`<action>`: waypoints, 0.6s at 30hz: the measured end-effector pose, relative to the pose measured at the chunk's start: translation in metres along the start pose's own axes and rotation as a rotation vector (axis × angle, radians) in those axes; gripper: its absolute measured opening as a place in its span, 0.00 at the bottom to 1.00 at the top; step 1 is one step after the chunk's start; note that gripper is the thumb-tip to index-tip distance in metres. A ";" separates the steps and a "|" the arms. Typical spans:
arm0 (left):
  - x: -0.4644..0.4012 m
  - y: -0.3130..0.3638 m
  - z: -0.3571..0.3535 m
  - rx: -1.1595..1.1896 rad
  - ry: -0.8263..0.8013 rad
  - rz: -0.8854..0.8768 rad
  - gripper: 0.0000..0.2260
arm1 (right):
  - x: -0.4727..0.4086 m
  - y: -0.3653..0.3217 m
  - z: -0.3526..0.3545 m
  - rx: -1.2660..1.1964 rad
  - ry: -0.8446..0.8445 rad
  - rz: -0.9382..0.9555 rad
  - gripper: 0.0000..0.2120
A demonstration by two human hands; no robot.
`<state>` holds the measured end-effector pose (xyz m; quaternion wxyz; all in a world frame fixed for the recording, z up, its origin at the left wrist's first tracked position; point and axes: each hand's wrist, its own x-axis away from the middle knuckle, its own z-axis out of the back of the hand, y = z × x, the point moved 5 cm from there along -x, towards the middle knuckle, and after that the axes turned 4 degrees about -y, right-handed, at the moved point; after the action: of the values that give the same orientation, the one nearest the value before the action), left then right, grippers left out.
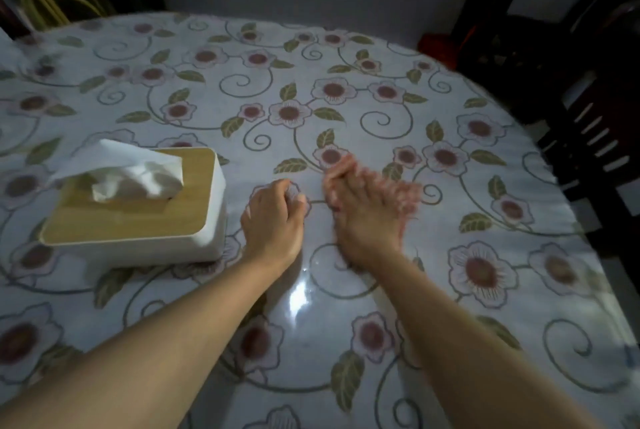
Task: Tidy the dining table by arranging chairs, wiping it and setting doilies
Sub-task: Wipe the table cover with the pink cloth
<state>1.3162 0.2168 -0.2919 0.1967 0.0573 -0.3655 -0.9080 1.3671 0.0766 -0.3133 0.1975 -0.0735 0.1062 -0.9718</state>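
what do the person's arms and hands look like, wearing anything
Both forearms are bare: no sleeves, gloves, watch or bracelet in view. The left hand shows no rings. The right hand is smeared by motion blur, so rings there cannot be ruled out.

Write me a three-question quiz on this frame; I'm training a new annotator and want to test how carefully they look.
1. True or false: the tissue box lies to the right of both hands.
2. Which hand presses a pink cloth on the table? A) left hand B) right hand C) neither
3. Fill in: the dark chair stands at the table's ____ edge.

Key
1. False: it lies left of the left hand, a white tissue sticking up from its wooden lid.
2. B: the cloth is blurred under the right hand; the left hand is curled on the tabletop and seems to hold nothing.
3. Right.
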 end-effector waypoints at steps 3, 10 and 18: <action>0.025 -0.006 0.014 0.093 -0.007 0.049 0.26 | 0.067 -0.071 -0.019 -0.084 -0.038 0.286 0.28; 0.080 -0.013 0.024 0.024 -0.163 0.051 0.23 | 0.154 -0.008 -0.010 0.005 0.039 0.195 0.26; 0.135 -0.016 0.022 -0.149 -0.346 -0.078 0.15 | 0.214 0.023 -0.019 0.070 0.135 -0.318 0.28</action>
<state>1.1822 0.1876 -0.2822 0.0993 -0.1006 -0.3230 -0.9358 1.1776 -0.0263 -0.3156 0.0363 -0.0169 0.0724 -0.9966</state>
